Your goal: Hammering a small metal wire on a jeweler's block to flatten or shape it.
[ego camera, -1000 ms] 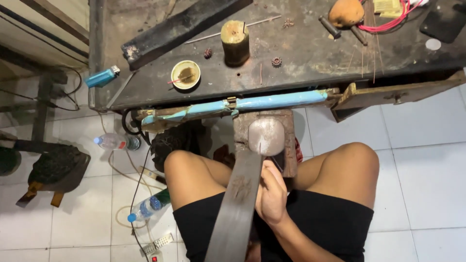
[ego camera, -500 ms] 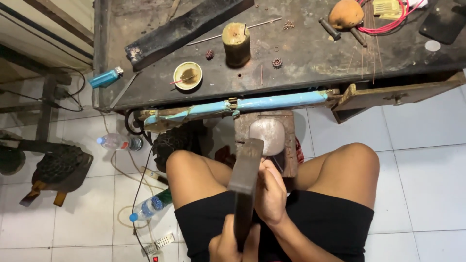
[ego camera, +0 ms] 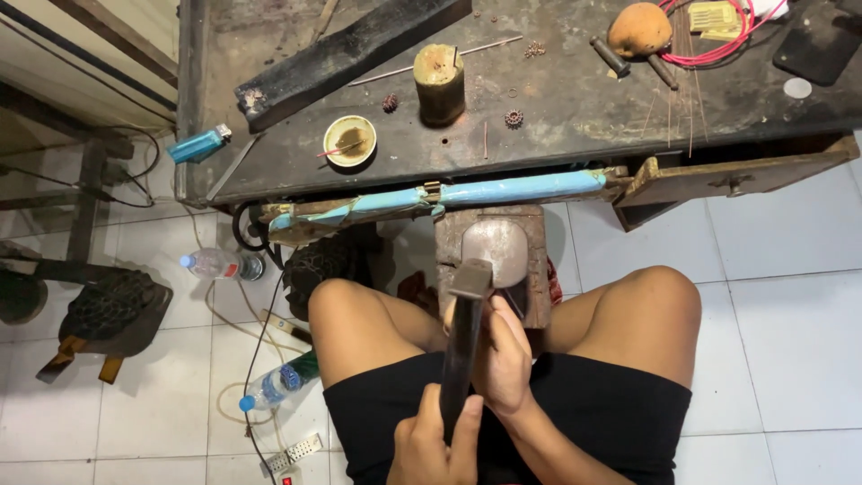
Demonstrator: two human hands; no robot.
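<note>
White tiled floor, left hand gripping dark bar, right hand pinching its side by steel anvil

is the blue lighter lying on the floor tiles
No, the blue lighter lies on the left edge of the dark workbench, above the floor.

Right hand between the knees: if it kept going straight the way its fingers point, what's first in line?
Probably the rounded steel anvil on its wooden block. The right hand points up-frame toward it, fingertips nearly at its near edge beside the dark hammer. The gap in depth is unclear.
</note>
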